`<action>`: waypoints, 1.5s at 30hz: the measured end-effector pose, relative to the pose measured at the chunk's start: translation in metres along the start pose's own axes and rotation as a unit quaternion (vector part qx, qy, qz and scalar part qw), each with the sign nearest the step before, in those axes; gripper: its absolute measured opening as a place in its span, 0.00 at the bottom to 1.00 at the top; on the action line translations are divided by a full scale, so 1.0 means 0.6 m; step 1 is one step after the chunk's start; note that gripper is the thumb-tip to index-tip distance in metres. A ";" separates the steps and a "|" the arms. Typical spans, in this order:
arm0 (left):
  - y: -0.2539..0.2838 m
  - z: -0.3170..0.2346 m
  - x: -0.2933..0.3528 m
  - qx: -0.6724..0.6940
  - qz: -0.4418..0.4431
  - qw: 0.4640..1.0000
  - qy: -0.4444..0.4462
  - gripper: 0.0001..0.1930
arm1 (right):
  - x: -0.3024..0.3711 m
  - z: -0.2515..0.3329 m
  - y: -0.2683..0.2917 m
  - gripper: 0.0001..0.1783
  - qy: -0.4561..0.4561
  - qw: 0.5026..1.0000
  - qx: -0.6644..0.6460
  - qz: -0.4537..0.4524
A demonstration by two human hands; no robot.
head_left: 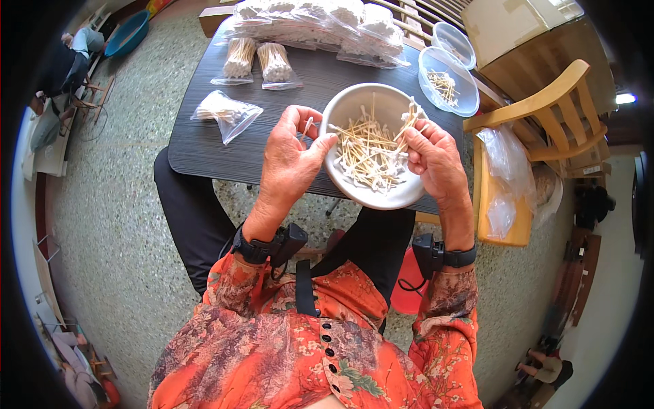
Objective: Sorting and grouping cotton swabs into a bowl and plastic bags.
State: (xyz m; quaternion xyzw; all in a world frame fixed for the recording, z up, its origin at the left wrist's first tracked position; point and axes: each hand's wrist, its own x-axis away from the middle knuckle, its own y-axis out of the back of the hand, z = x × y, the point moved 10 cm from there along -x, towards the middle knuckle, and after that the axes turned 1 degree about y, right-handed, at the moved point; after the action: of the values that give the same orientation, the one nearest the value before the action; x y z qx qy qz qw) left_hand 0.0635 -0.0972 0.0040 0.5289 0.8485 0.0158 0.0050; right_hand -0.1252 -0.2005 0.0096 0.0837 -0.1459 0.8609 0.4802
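Head view: your right hand [436, 157] pinches cotton swabs [411, 114] in its fingers over the bowl [364, 198]; your left hand [291, 155] curls around a single swab [307, 125] — loosened fingers could drop them, a bump tip the bowl near the table's [194, 146] edge.

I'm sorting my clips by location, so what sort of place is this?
Probably a home or small informal workroom: bagged swabs lie on the dark table, a bowl holds loose swabs, and a wooden chair stands nearby.
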 end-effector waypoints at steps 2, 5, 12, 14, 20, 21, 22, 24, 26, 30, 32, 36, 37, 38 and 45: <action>0.000 0.001 -0.001 -0.004 0.003 1.000 0.006 0.15 | 0.002 -0.004 -0.002 0.05 -0.014 0.999 -0.046 -0.005; -0.001 -0.002 -0.002 0.013 0.007 1.000 -0.007 0.15 | 0.000 -0.014 0.000 0.06 -0.041 0.987 -0.154 0.010; -0.002 -0.008 0.000 0.030 0.010 0.999 0.002 0.15 | 0.006 -0.014 -0.017 0.06 -0.113 0.923 -0.361 0.074; -0.004 -0.008 0.000 0.047 0.013 0.999 0.002 0.15 | 0.001 0.004 -0.001 0.06 -0.083 0.934 -0.345 0.037; 0.001 -0.007 0.002 0.043 0.009 0.999 0.006 0.15 | -0.076 0.093 0.138 0.05 0.075 0.950 -0.282 -0.109; 0.003 -0.007 0.003 0.044 0.008 0.999 0.005 0.15 | -0.087 0.113 0.167 0.04 0.121 0.948 -0.245 -0.161; -0.002 -0.008 0.001 0.036 0.013 0.999 0.004 0.15 | -0.102 0.122 0.195 0.04 0.126 0.948 -0.240 -0.166; -0.001 -0.010 0.002 0.022 0.011 1.000 0.003 0.14 | -0.131 0.117 0.252 0.04 0.149 0.947 -0.171 -0.226; 0.000 -0.008 0.005 0.042 0.010 0.999 0.021 0.14 | -0.135 0.118 0.259 0.05 0.149 0.950 -0.094 -0.256; -0.002 -0.011 0.001 0.039 0.007 0.999 0.006 0.14 | -0.132 0.107 0.251 0.07 0.094 0.975 0.002 -0.201; -0.002 -0.006 0.000 0.030 0.007 1.000 0.007 0.14 | -0.108 0.120 0.254 0.09 0.069 0.947 0.162 -0.269; -0.002 -0.001 0.000 0.028 0.007 0.999 0.019 0.14 | -0.043 0.150 0.151 0.09 0.188 0.918 0.269 -0.223; -0.001 0.000 0.000 0.026 0.006 0.999 0.021 0.14 | -0.032 0.139 0.123 0.07 0.186 0.922 0.276 -0.195; -0.001 -0.002 0.000 0.035 0.007 0.999 0.015 0.14 | -0.018 0.129 0.105 0.07 0.184 0.923 0.275 -0.196; -0.003 -0.006 0.002 0.039 0.002 0.999 -0.001 0.15 | 0.009 0.083 -0.026 0.04 0.228 0.849 0.476 -0.028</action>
State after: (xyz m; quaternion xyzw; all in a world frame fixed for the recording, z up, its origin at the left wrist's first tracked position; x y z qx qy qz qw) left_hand 0.0611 -0.0970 0.0073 0.5301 0.8477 -0.0178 -0.0144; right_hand -0.1144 -0.2048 0.0605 0.1070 0.3978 0.8058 0.4254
